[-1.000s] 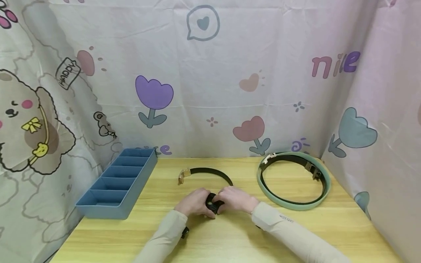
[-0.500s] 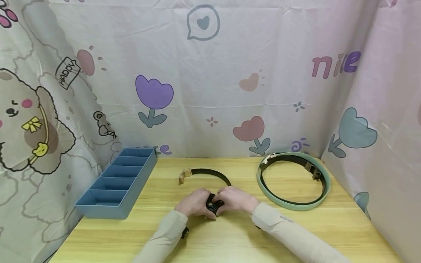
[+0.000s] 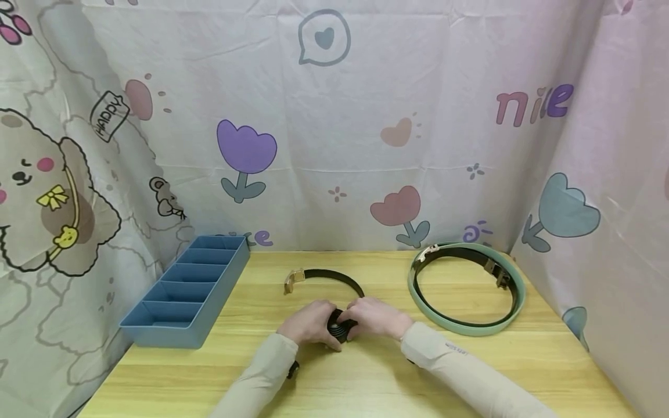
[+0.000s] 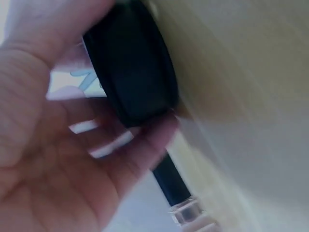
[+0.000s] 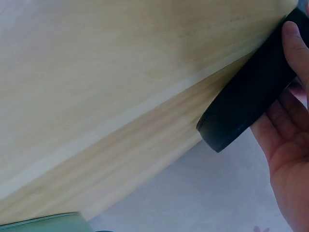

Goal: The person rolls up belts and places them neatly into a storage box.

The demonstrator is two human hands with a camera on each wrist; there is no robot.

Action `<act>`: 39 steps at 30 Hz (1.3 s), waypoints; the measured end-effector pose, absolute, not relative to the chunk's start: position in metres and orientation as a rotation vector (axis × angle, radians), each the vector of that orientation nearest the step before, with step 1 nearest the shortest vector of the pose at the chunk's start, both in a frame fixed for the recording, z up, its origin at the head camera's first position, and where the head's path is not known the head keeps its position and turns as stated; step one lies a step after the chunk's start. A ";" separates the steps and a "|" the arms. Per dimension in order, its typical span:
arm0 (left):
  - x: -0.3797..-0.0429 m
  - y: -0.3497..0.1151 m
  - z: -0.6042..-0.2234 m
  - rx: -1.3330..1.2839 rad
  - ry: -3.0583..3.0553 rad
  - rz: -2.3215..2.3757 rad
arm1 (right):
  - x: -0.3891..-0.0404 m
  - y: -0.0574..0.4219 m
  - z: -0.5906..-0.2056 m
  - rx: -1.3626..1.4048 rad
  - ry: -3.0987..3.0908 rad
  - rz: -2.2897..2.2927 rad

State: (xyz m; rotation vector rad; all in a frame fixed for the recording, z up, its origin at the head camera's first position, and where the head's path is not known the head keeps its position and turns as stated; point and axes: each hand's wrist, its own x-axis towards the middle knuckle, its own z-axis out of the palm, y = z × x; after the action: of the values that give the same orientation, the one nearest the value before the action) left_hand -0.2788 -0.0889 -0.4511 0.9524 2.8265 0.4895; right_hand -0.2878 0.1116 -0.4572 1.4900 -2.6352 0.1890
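Note:
A black belt [image 3: 334, 274] is partly wound into a tight coil [image 3: 338, 332] at the middle of the table, between both hands. Its loose length arcs back and left to a gold-coloured buckle [image 3: 294, 279]. My left hand [image 3: 310, 323] grips the coil's left side; the left wrist view has thumb and fingers round the dark roll [image 4: 135, 67], with the buckle [image 4: 187, 212] beyond. From the right, my right hand [image 3: 377, 317] holds the coil too, its fingertips reaching over the top. In the right wrist view its thumb presses on the belt's flat strap [image 5: 246, 99].
A blue-grey tray [image 3: 195, 334] with several compartments stands at the left. Toward the back right lie a green belt [image 3: 483, 330] and a black belt [image 3: 465, 252], looped together with metal buckles. A printed curtain [image 3: 334, 116] borders the wooden table [image 3: 366, 383].
The loose length of the black belt has drawn in slightly, its right-hand bend shifting left toward the coil. Both hands stay in nearly the same place.

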 end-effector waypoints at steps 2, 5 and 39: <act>-0.277 -0.087 -0.452 0.917 2.868 0.486 | -0.289 0.110 -0.458 1.487 -2.619 0.177; -0.277 -0.086 -0.453 0.900 2.902 0.473 | -0.290 0.109 -0.460 1.474 -2.630 0.152; -0.281 -0.089 -0.454 1.001 2.839 0.509 | -0.284 0.107 -0.459 1.452 -2.652 0.186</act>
State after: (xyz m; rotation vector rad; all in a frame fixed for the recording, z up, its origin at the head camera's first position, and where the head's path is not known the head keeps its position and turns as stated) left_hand -0.2815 -0.0888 -0.4541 1.0005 2.8394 0.5093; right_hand -0.2843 0.1069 -0.4587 1.4517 -2.6525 0.1855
